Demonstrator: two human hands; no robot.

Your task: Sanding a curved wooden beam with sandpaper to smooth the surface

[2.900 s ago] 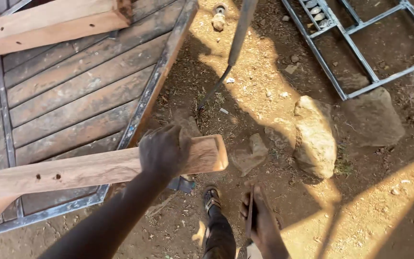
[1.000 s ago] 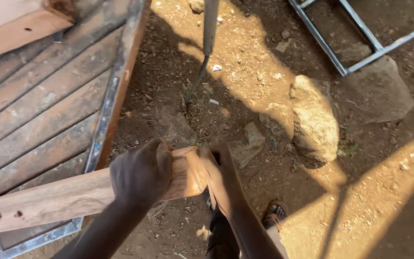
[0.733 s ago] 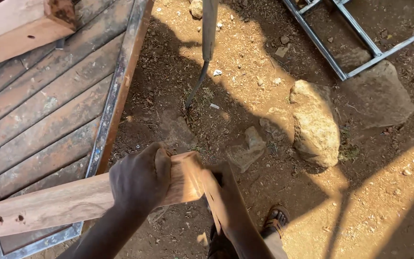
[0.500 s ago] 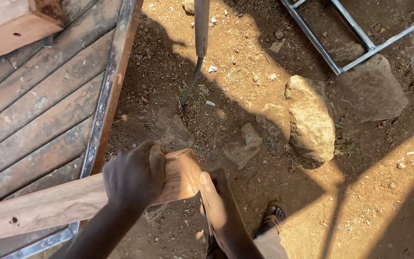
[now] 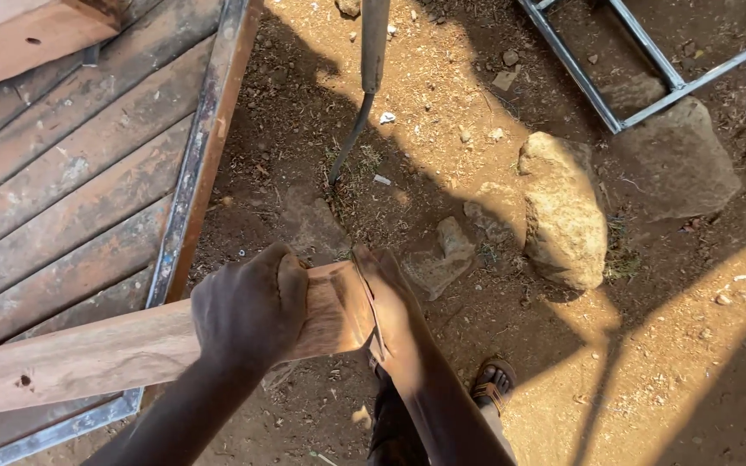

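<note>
Your left hand [image 5: 252, 311] is wrapped over the top of the wooden plank [image 5: 123, 349] near its cut end, fingers curled tight around it. Your right hand [image 5: 386, 311] lies flat against that end face — fingers straight and pressed to the wood, gripping nothing. The plank runs away left from your hands, over the edge of the metal-framed slatted panel [image 5: 71, 190]. Beyond the plank's end a small flat stone [image 5: 438, 259] lies on the dirt, then a large pale rock [image 5: 563, 211] — farther still, a metal rod [image 5: 364, 95] stands stuck in the ground.
</note>
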